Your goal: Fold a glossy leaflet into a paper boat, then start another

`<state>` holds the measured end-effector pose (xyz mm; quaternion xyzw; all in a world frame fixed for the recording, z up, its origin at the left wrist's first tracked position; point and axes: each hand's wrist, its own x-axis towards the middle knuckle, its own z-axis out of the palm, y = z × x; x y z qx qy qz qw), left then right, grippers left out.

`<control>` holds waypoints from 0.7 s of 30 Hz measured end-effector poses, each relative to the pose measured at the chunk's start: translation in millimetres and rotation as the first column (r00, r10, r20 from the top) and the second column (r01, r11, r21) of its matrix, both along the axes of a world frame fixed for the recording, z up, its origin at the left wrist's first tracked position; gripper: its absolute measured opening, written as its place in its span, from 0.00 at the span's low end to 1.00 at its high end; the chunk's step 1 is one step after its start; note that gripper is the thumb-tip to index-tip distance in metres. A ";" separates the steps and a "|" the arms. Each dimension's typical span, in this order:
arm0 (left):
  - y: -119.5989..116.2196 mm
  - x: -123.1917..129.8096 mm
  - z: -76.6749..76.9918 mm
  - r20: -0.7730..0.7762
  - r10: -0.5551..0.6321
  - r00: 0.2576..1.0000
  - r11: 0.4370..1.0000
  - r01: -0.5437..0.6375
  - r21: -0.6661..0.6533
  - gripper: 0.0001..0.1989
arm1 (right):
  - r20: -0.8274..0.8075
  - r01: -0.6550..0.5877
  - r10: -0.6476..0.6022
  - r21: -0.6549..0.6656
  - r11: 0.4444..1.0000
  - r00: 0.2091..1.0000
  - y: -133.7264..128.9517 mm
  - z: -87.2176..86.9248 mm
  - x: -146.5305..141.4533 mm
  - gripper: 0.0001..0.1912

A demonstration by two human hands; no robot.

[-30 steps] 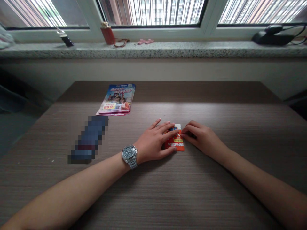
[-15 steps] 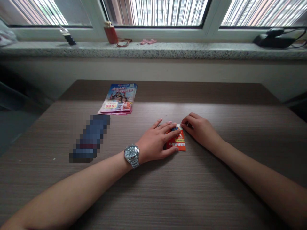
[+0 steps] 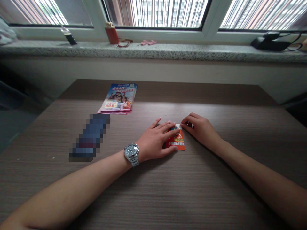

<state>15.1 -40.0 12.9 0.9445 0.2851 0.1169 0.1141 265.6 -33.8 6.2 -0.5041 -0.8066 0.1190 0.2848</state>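
Observation:
A small red paper leaflet [image 3: 180,145], printed with yellow and white lettering, lies on the table and looks folded. My left hand [image 3: 158,140] is spread flat over its left part, fingers apart, hiding much of the print. A silver watch [image 3: 131,150] is on my left wrist. At the leaflet's top right corner, my right hand [image 3: 200,127] has thumb and index finger pinched together on the paper's edge. The other fingers of that hand are curled in.
A stack of colourful flyers [image 3: 120,99] lies at the table's back left. Nearer me is a pixelated dark blue rectangular item [image 3: 90,137]. Along the granite windowsill [image 3: 192,52] stand a red-brown bottle-like item [image 3: 111,33], small pink things [image 3: 148,42] and a black device with a cord [image 3: 271,43].
Hardly anything differs: the view has shifted very slightly. Both hands keep their places on the red leaflet.

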 end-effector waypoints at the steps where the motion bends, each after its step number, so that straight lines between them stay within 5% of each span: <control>1: -0.1 0.1 0.0 0.002 0.000 1.000 1.000 0.000 0.001 0.32 | -0.001 -0.002 0.002 -0.009 1.000 1.000 -1.3 0.6 -0.1 0.05; 21: -0.5 0.4 1.9 0.014 0.004 1.000 1.000 -0.003 -0.029 0.32 | -0.023 -0.163 0.161 -0.155 0.974 0.987 -54.2 5.7 3.3 0.03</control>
